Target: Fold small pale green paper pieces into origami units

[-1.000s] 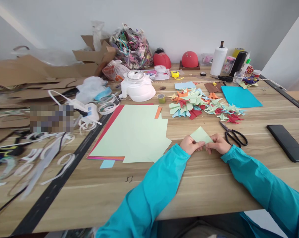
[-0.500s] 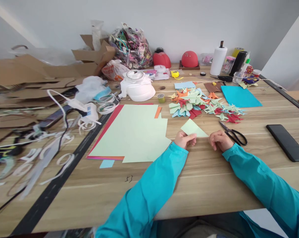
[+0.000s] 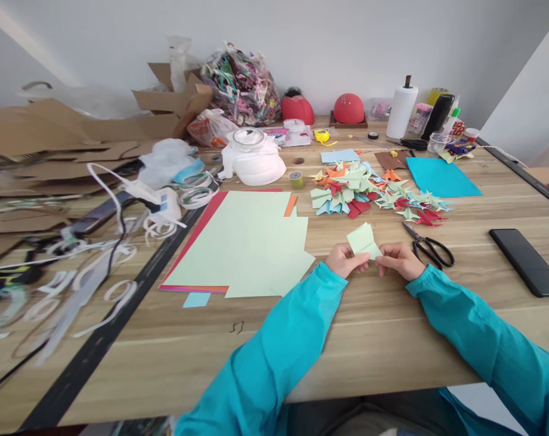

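A small pale green folded paper (image 3: 362, 240) stands up between my two hands above the wooden table (image 3: 374, 339). My left hand (image 3: 346, 261) pinches its lower left edge, fingers closed. My right hand (image 3: 398, 260) pinches its lower right corner, fingers closed too. Both arms wear teal sleeves. Large pale green sheets (image 3: 251, 242) lie just left of my left hand. Black scissors (image 3: 429, 245) lie just right of my right hand.
A pile of several folded paper figures (image 3: 369, 197) lies beyond my hands. A blue sheet (image 3: 440, 177) and a black phone (image 3: 526, 260) lie at the right. White bowl-like objects (image 3: 254, 160), cardboard (image 3: 74, 139), tape strips (image 3: 88, 284) and a paper towel roll (image 3: 402, 112) crowd the left and back.
The paper was spread as a flat triangle between hands held apart. My hands have come together and the paper is now folded smaller and bunched between them.
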Tool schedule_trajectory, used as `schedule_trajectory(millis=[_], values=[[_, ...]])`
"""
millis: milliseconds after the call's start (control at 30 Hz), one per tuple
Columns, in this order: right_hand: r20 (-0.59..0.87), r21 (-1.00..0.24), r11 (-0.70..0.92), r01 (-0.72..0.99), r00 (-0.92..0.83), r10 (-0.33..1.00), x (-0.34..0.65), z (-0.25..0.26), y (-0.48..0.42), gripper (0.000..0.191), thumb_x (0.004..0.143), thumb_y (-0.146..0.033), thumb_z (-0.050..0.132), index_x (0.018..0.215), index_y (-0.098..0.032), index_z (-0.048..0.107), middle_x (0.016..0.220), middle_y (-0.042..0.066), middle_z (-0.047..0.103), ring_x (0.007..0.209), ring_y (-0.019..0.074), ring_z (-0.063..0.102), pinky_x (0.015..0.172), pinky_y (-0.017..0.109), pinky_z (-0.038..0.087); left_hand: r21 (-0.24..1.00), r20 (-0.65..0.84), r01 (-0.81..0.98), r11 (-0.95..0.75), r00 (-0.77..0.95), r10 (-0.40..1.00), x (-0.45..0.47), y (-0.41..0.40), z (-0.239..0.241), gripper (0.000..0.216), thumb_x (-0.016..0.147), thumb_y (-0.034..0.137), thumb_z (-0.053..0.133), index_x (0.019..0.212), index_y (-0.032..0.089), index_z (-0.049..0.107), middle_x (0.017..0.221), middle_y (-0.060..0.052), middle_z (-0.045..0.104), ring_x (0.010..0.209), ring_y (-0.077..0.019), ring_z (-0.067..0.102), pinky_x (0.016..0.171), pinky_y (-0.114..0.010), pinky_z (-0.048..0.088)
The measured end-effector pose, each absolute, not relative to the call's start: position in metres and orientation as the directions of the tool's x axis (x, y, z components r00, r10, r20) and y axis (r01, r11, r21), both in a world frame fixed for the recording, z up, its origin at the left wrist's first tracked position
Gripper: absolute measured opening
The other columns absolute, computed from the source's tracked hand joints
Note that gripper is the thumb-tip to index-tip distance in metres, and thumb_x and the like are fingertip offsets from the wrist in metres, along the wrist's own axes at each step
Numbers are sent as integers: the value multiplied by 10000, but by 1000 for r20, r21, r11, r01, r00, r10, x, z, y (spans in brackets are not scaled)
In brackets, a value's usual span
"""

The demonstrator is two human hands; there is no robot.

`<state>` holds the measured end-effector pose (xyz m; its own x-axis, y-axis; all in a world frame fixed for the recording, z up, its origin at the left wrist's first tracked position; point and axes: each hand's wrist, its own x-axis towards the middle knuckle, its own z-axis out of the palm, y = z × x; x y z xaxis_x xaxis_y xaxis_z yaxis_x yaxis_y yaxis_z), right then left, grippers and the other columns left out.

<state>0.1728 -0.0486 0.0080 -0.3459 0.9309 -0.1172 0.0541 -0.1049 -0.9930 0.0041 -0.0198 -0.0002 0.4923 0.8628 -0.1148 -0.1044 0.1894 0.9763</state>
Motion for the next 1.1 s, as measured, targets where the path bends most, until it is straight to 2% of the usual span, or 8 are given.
schedule_trajectory(millis=[200, 400, 700, 933, 1100], values=[[-124, -992, -113, 51, -397, 910, 170, 9, -48, 249, 631, -349, 694, 623, -122, 593, 577, 16, 618, 515, 110, 549, 534, 247, 446, 985, -125, -28, 170, 561, 818, 5, -20, -2, 346, 548, 411, 712, 617, 81, 632, 507, -33, 593, 433, -82, 524, 442, -200, 426], [-156, -988, -134, 81, -418, 895, 174, 6, -47, 217, 682, -328, 630, 614, -124, 600, 505, 12, 603, 466, 114, 545, 490, 236, 421, 971, -169, -44, 237, 577, 799, 4, -17, -2, 291, 544, 358, 709, 549, 83, 616, 491, -34, 590, 420, -90, 523, 437, -213, 420], [-150, -988, -122, 97, -376, 914, 176, 9, -47, 192, 672, -283, 587, 557, -130, 594, 446, 10, 594, 411, 113, 539, 459, 226, 378, 936, -214, -128, 327, 530, 821, 2, -13, -1, 260, 504, 321, 714, 521, 81, 615, 461, -39, 591, 390, -110, 524, 424, -238, 412], [-142, -989, -120, 85, -349, 926, 176, 8, -48, 187, 670, -274, 586, 546, -134, 583, 431, 7, 587, 404, 109, 529, 463, 225, 362, 943, -178, -155, 296, 516, 838, 3, -16, 0, 230, 538, 304, 677, 537, 82, 616, 481, -39, 593, 392, -102, 520, 416, -232, 408], [-100, -995, -93, 38, -321, 942, 178, 4, -48, 190, 673, -265, 577, 533, -136, 574, 421, 0, 571, 382, 98, 502, 445, 222, 337, 962, -165, -94, 258, 551, 818, 2, -19, 5, 172, 563, 253, 596, 514, 89, 609, 459, -36, 581, 393, -104, 519, 422, -229, 420]])
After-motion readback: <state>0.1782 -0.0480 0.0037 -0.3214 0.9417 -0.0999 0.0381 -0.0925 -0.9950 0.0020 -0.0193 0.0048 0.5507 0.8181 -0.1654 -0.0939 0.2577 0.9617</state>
